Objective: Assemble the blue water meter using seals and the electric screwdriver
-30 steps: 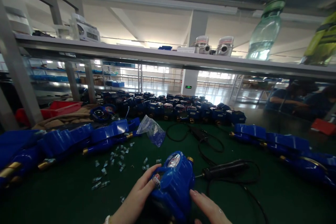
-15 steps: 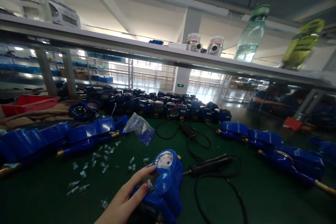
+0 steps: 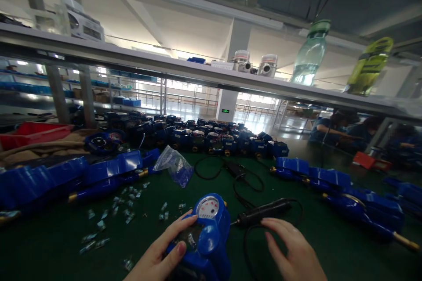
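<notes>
A blue water meter [image 3: 206,237] with a round white dial stands on the green mat at the bottom centre. My left hand [image 3: 161,254] grips its left side, thumb and fingers across the body. My right hand [image 3: 293,252] hovers to the right of the meter with its fingers spread, holding nothing. It is just below a black pen-shaped tool [image 3: 262,213] with a cable that lies on the mat.
Rows of blue meters [image 3: 211,138] fill the back of the bench, with more at the left [image 3: 99,175] and right [image 3: 346,189]. Small clear parts [image 3: 125,210] and a plastic bag [image 3: 174,164] lie on the mat. Bottles stand on the shelf [image 3: 198,72]. People sit far right.
My right hand, out of view half a second ago, has come back in at the lower right near the black tool. The left hand keeps hold of the meter.
</notes>
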Demonstrator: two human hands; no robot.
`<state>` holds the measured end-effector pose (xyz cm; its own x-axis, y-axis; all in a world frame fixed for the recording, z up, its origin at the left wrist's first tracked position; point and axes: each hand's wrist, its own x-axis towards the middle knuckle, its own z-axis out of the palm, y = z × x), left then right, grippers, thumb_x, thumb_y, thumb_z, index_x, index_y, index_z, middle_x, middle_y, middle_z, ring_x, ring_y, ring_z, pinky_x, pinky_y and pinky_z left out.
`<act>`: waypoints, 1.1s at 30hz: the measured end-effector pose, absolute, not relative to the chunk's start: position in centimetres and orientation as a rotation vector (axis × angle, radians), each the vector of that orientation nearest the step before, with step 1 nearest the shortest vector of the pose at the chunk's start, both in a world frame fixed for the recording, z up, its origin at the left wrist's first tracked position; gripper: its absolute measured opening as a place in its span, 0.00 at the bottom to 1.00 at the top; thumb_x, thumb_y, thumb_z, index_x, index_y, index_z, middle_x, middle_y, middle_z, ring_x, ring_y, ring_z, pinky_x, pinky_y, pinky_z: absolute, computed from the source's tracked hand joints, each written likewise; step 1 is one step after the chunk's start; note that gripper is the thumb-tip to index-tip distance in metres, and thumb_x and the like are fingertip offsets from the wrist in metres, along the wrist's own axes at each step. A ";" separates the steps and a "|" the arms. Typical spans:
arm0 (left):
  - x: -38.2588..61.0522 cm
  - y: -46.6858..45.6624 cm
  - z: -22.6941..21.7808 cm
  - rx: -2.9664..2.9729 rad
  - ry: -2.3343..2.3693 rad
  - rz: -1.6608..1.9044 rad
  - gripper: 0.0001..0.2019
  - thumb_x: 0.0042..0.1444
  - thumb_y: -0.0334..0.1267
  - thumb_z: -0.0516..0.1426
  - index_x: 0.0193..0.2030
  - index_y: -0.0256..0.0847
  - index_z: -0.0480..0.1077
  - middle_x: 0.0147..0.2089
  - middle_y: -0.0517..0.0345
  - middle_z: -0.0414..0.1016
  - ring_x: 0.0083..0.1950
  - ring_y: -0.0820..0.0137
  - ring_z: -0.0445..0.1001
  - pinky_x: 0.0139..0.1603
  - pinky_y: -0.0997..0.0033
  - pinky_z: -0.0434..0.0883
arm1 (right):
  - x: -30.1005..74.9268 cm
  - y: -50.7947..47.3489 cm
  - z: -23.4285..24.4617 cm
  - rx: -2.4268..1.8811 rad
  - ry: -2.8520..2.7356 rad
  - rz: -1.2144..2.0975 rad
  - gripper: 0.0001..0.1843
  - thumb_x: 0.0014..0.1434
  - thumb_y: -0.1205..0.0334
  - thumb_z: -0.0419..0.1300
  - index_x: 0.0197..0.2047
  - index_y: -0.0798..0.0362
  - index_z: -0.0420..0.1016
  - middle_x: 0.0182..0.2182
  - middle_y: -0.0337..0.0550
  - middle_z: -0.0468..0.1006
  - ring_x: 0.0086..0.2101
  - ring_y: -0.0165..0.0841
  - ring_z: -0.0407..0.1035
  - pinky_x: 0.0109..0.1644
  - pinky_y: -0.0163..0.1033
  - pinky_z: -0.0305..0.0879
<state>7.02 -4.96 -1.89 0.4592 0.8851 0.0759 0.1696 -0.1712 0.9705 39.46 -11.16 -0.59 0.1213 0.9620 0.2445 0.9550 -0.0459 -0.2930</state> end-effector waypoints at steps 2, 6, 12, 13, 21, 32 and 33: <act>6.8 -4.6 -2.0 1.627 0.906 0.805 0.30 0.56 0.63 0.50 0.61 0.52 0.62 0.68 0.59 0.52 0.69 0.52 0.49 0.68 0.47 0.52 | 37.1 -7.4 1.2 -2.138 -1.860 0.192 0.18 0.66 0.59 0.48 0.54 0.49 0.71 0.53 0.41 0.72 0.54 0.35 0.65 0.59 0.44 0.65; 6.0 -3.5 -2.6 1.608 0.793 0.694 0.36 0.54 0.66 0.50 0.66 0.52 0.53 0.69 0.56 0.49 0.68 0.51 0.50 0.67 0.45 0.55 | 36.1 -0.8 1.3 -2.334 -1.796 0.285 0.10 0.62 0.62 0.58 0.46 0.57 0.74 0.44 0.46 0.75 0.47 0.37 0.69 0.54 0.49 0.67; 4.5 -2.2 -2.0 1.607 0.698 0.609 0.47 0.49 0.64 0.59 0.68 0.53 0.41 0.69 0.51 0.49 0.65 0.54 0.57 0.66 0.51 0.57 | 36.8 2.5 -0.3 -2.416 -1.564 0.465 0.10 0.62 0.60 0.60 0.43 0.59 0.72 0.41 0.44 0.74 0.40 0.34 0.71 0.46 0.45 0.71; 4.3 -2.0 -1.9 1.629 0.699 0.572 0.50 0.45 0.61 0.63 0.69 0.53 0.39 0.68 0.51 0.50 0.65 0.54 0.58 0.66 0.51 0.57 | 36.8 2.5 -0.3 -2.374 -1.534 0.468 0.10 0.62 0.60 0.59 0.43 0.59 0.72 0.41 0.44 0.74 0.41 0.34 0.71 0.46 0.45 0.71; 3.9 -1.8 -2.8 2.122 1.040 0.435 0.58 0.38 0.36 0.68 0.69 0.56 0.34 0.57 0.51 0.65 0.53 0.55 0.68 0.58 0.53 0.65 | 35.5 -2.1 1.5 -1.843 -1.150 0.491 0.20 0.66 0.53 0.49 0.57 0.52 0.58 0.46 0.45 0.76 0.46 0.35 0.71 0.48 0.41 0.72; 3.9 -1.1 -2.7 2.205 1.725 0.984 0.24 0.58 0.26 0.43 0.60 0.39 0.61 0.61 0.49 0.61 0.63 0.60 0.57 0.65 0.49 0.57 | 33.7 -9.0 2.2 -1.020 -0.805 1.123 0.31 0.51 0.50 0.66 0.56 0.50 0.67 0.44 0.50 0.77 0.45 0.42 0.71 0.41 0.37 0.75; 4.4 -1.9 -2.6 2.220 1.667 1.047 0.22 0.60 0.29 0.42 0.60 0.42 0.60 0.62 0.52 0.60 0.64 0.61 0.57 0.66 0.51 0.58 | 33.6 -9.1 2.3 -0.993 -0.819 1.148 0.30 0.50 0.52 0.67 0.56 0.48 0.67 0.43 0.49 0.78 0.44 0.41 0.72 0.41 0.38 0.75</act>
